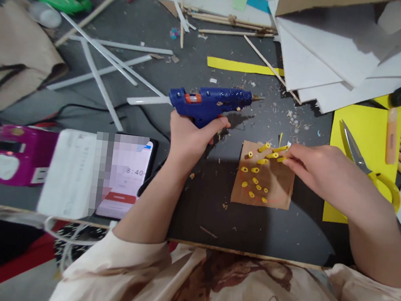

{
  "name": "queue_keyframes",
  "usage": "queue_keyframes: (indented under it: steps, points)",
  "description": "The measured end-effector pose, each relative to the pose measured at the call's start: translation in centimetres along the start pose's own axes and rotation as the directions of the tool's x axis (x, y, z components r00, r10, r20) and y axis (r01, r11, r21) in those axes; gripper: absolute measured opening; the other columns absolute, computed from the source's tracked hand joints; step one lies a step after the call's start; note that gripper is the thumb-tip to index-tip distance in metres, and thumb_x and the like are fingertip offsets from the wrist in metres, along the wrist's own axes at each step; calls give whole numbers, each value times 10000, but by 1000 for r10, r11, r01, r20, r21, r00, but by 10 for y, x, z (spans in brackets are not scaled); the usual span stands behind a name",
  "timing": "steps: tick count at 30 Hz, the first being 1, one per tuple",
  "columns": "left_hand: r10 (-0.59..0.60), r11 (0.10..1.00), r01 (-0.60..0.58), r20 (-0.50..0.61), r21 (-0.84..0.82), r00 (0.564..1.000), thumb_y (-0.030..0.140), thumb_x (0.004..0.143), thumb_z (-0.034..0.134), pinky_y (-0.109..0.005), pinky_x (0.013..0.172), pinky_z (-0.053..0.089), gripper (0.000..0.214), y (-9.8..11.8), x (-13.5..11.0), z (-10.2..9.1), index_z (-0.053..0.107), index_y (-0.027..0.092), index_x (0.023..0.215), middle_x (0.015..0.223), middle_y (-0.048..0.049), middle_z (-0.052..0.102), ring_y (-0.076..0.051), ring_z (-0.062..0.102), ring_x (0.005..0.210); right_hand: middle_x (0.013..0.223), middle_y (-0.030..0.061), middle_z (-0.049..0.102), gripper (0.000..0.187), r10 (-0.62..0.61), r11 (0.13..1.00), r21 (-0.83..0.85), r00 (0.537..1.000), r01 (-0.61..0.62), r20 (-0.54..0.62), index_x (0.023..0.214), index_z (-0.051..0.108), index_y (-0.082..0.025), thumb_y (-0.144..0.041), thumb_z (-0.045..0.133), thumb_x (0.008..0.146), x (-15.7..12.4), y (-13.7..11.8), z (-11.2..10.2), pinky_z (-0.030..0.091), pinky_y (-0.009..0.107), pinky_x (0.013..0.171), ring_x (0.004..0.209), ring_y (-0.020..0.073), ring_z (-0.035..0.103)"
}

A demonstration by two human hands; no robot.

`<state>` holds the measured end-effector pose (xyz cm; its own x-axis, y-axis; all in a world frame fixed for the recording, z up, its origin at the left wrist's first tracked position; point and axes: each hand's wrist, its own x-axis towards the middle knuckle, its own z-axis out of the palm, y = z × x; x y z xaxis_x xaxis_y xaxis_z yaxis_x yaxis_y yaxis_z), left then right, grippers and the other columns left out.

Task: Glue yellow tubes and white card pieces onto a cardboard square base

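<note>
My left hand [192,137] is wrapped round the handle of a blue hot glue gun [224,100]. A white glue stick [147,100] pokes out of its back, and the nozzle points right. To the right lies a square of brown cardboard [279,191] with several small yellow paper tubes [255,170] standing or leaning on it. My right hand [307,165] is closed at the square's upper right corner. Its fingertips pinch a thin yellow piece, seemingly another paper tube, largely hidden by the fingers.
Scissors [357,151] with yellow handles lie on yellow paper [335,204] at right. White sheets [316,57] and wooden sticks [232,32] are at the back. Loose glue sticks [99,83] lie left, above a phone [124,180] and a white power bank-like box [69,174].
</note>
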<state>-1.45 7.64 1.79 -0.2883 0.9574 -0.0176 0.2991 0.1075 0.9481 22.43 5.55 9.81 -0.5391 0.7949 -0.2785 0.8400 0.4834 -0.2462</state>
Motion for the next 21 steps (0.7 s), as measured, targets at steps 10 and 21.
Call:
queue_keyframes:
  steps: [10, 21]
  points:
    - [5, 1000, -5, 0, -19, 1000, 333, 640, 700, -238, 394, 351, 184, -1, 0, 0, 606, 177, 668, 642, 1, 654, -68, 419, 397, 774, 48, 722, 244, -18, 1000, 21, 999, 18, -31, 998, 690, -195, -250, 457, 953, -2, -1, 0, 317, 281, 555, 634, 177, 644]
    - [-8, 1000, 8, 1, -9, 1000, 329, 646, 704, -245, 404, 368, 187, 0, -1, -1, 612, 171, 685, 666, -12, 650, -74, 429, 413, 839, 31, 737, 292, -51, 993, 87, 957, 79, -286, 891, 692, -202, -293, 432, 988, -12, 6, -21, 389, 264, 611, 708, 165, 672]
